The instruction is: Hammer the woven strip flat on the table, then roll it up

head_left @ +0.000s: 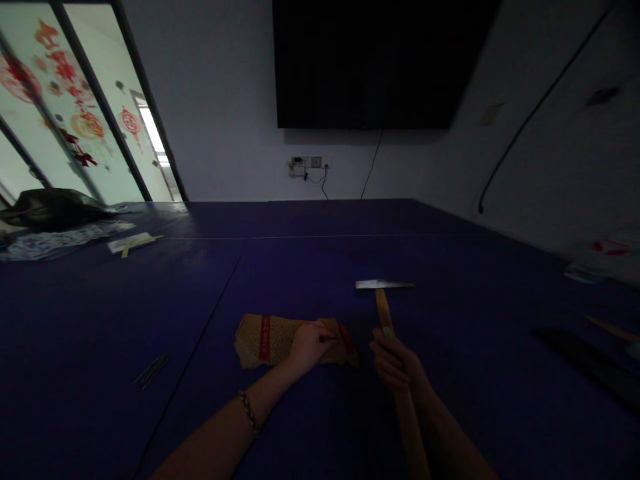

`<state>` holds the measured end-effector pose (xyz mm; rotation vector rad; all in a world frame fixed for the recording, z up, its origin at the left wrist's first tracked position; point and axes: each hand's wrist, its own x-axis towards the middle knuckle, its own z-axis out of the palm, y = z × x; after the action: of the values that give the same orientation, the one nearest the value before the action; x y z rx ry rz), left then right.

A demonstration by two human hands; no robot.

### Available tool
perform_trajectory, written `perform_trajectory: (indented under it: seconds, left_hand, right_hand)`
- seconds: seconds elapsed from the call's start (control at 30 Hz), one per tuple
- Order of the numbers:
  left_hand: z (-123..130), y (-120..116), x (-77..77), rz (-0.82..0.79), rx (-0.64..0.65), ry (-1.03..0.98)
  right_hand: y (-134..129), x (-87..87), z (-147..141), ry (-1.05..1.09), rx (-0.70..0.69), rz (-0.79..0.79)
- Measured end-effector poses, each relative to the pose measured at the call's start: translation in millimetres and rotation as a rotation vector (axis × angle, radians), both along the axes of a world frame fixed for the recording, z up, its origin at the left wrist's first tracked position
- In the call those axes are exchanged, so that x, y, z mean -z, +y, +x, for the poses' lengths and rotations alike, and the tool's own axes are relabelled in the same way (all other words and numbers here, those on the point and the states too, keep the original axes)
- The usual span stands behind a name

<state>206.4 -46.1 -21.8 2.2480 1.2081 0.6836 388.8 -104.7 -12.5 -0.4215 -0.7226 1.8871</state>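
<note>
Head view showed the left hand pinching something small on a perforated brown piece; the right hand gripped a hammer, its head at one o'clock, not yet struck.

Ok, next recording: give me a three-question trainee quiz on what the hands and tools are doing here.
1. True or false: the right hand grips the hammer by its wooden handle.
2. What does the left hand rest on? A) a black bag B) the tan perforated piece C) a knife
3. Fill in: the hammer's metal head lies on the ____ table.

Key: 1 true; 2 B; 3 blue.
</note>
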Motion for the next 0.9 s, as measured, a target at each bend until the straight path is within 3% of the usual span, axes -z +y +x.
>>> perform_trajectory:
  seconds: [0.3,0.57,0.73,0.9]
  left_hand:
    - [-2,0,5.6,0.04,0.007,-0.072]
    - [1,1,3.3,0.023,0.008,0.013]
    - [1,-2,1.6,0.056,0.01,0.043]
    - [0,-5,-6.8,0.126,0.082,0.198]
  right_hand:
    - [4,10.0,1,-0.057,-0.052,0.023]
    - [8,18.1,3,0.032,-0.162,0.114]
    - [9,20.5,3,0.076,-0.181,0.106]
    - [12,25.2,5,0.044,-0.135,0.077]
